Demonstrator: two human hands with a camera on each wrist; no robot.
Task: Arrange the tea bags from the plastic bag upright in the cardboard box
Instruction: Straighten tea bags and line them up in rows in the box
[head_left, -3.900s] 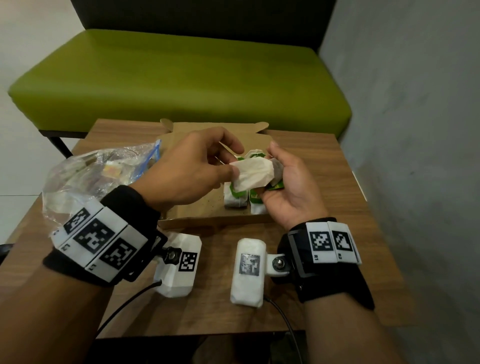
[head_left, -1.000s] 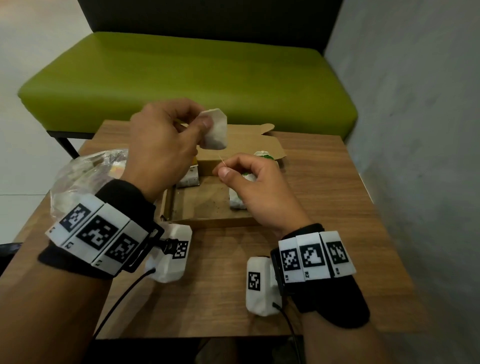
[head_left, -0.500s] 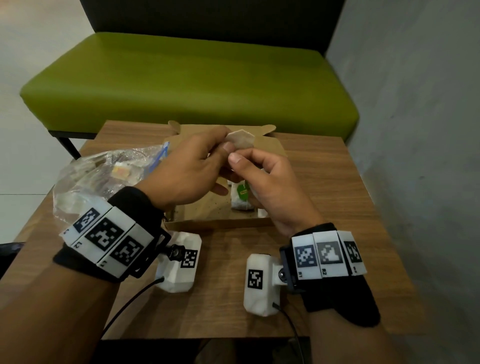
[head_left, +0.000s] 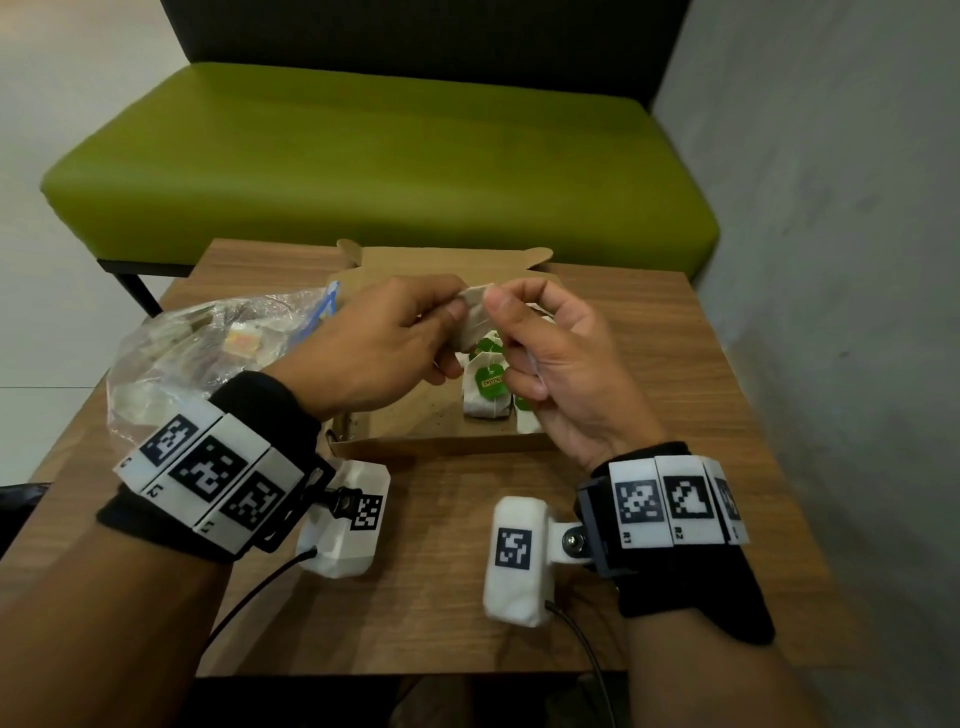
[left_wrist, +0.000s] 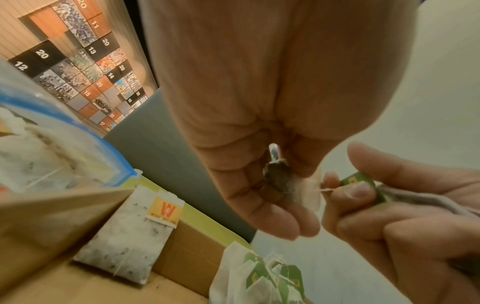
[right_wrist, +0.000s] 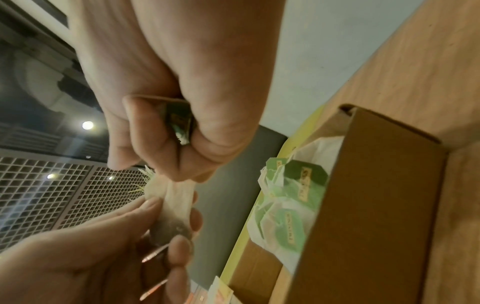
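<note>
White tea bag (head_left: 474, 321) between both hands

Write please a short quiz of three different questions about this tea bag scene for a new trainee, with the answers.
1. True or false: the clear plastic bag lies inside the brown cardboard box.
2. Which hand pinches the small green paper tag?
3. Multiple choice: the white paper tea bag held by the left hand is A) above the box, B) on the green bench, C) in the plastic bag.

Key: 1 false; 2 the right hand; 3 A.
</note>
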